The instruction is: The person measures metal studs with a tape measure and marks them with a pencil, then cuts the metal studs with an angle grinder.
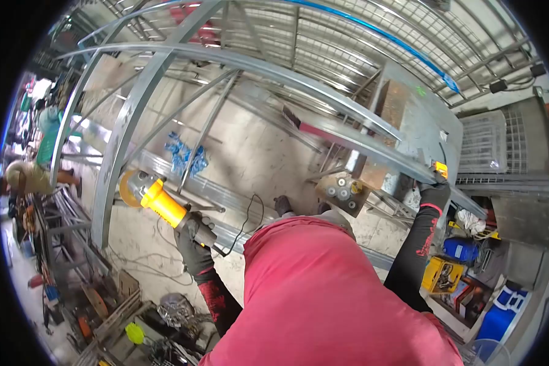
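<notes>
My left hand [194, 235], in a dark glove, is wrapped round the body of a yellow angle grinder [165, 204]. The grinder's disc [128, 188] points to the left, beside an upright metal post [121, 137]. A black cord [241, 232] trails from its rear end. On the right, my gloved right hand [434, 192] is closed at a long grey metal bar [372, 146]. A small yellow and black object [440, 169] shows at its fingertips; its kind is too small to tell. The fingers partly hide both it and the bar.
A metal frame [219, 56] spans the space in front of me. Blue crumpled plastic [186, 154] lies on the floor. At right stand a yellow crate [442, 274] and a blue box [500, 314]. Cables [146, 268] cross the floor at left. Another person [30, 177] is at far left.
</notes>
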A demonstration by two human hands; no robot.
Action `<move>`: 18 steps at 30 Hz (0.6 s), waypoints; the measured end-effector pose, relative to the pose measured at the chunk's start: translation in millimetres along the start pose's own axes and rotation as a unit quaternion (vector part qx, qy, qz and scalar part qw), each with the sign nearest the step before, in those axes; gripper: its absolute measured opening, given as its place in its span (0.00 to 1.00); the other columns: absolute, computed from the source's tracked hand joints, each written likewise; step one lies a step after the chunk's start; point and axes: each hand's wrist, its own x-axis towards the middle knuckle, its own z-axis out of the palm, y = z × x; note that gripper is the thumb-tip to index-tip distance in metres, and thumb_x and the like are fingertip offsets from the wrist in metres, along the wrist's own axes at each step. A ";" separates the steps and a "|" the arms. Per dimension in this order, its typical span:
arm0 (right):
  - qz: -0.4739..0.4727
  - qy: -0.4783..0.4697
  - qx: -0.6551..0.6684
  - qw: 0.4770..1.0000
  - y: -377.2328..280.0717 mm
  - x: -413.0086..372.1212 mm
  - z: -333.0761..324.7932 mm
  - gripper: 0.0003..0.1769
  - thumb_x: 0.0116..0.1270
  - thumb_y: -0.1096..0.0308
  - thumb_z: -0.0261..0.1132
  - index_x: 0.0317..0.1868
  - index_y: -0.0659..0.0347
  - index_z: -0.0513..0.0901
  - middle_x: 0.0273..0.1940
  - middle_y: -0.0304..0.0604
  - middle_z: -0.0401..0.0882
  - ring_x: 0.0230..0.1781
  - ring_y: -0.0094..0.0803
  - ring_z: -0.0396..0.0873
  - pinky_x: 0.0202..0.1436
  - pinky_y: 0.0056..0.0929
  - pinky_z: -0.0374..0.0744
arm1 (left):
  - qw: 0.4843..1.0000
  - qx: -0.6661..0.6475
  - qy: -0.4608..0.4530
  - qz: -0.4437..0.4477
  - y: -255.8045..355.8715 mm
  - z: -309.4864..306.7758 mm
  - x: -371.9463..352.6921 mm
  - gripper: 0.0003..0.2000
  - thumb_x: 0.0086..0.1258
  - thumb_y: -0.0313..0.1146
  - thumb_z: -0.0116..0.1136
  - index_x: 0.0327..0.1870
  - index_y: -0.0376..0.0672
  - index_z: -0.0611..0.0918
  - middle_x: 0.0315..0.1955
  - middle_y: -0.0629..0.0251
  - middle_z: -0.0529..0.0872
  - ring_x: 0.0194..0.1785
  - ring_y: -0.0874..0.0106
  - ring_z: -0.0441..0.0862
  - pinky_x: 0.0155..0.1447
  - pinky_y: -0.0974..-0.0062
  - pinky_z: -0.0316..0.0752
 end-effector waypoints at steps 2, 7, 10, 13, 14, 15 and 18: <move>0.013 0.020 0.136 0.990 -59.5 -9.9 22.5 0.20 0.73 0.74 0.63 0.63 0.72 0.80 0.57 0.57 0.86 0.56 0.40 0.86 0.64 0.43 0.84 | 1.000 0.003 -0.005 0.004 0.1 -7.4 0.5 0.28 0.76 0.37 0.62 0.72 0.33 0.73 0.47 0.55 0.87 0.42 0.66 0.88 0.43 0.68 0.87; -0.100 0.037 0.194 0.975 -198.7 -28.8 91.7 0.16 0.74 0.84 0.54 0.60 0.82 0.75 0.68 0.67 0.73 0.63 0.48 0.81 0.70 0.54 0.82 | 0.999 -0.014 0.024 0.018 3.7 0.4 -2.2 0.27 0.71 0.33 0.65 0.70 0.36 0.75 0.45 0.55 0.87 0.40 0.66 0.89 0.43 0.69 0.86; -0.134 0.030 0.215 0.967 -232.5 -20.0 117.7 0.17 0.74 0.84 0.56 0.61 0.82 0.75 0.71 0.64 0.72 0.67 0.50 0.79 0.74 0.53 0.80 | 0.999 -0.016 0.026 0.025 2.2 -0.8 -3.5 0.27 0.72 0.33 0.65 0.70 0.34 0.75 0.45 0.56 0.87 0.41 0.66 0.89 0.44 0.68 0.86; -0.260 -0.045 0.037 0.964 -256.8 -11.0 137.5 0.21 0.71 0.81 0.63 0.63 0.78 0.76 0.64 0.62 0.79 0.67 0.48 0.79 0.75 0.50 0.79 | 0.999 0.002 0.001 0.039 -2.8 -8.5 -1.3 0.28 0.74 0.37 0.65 0.71 0.33 0.74 0.46 0.56 0.87 0.43 0.65 0.88 0.46 0.67 0.86; -0.120 -0.057 0.271 0.953 -274.0 -3.8 146.6 0.24 0.69 0.80 0.65 0.64 0.76 0.75 0.63 0.62 0.79 0.67 0.49 0.79 0.75 0.50 0.78 | 0.998 0.018 -0.013 0.050 -5.1 -10.7 -0.2 0.30 0.76 0.41 0.65 0.73 0.33 0.73 0.48 0.57 0.86 0.44 0.65 0.87 0.48 0.66 0.86; 0.029 -0.066 0.485 0.872 -291.5 1.4 158.3 0.27 0.67 0.80 0.67 0.66 0.75 0.74 0.62 0.61 0.80 0.68 0.50 0.79 0.75 0.51 0.77 | 0.999 0.016 -0.013 0.048 -6.6 -9.5 -0.1 0.30 0.76 0.41 0.65 0.73 0.33 0.73 0.48 0.57 0.86 0.44 0.65 0.87 0.48 0.66 0.86; -0.184 -0.090 0.232 0.951 -291.2 16.7 185.5 0.23 0.67 0.81 0.67 0.62 0.73 0.77 0.63 0.57 0.80 0.65 0.47 0.81 0.72 0.45 0.80 | 0.999 0.017 0.002 0.047 -6.0 -14.8 -1.9 0.30 0.76 0.41 0.66 0.73 0.33 0.73 0.48 0.57 0.86 0.44 0.65 0.87 0.48 0.66 0.86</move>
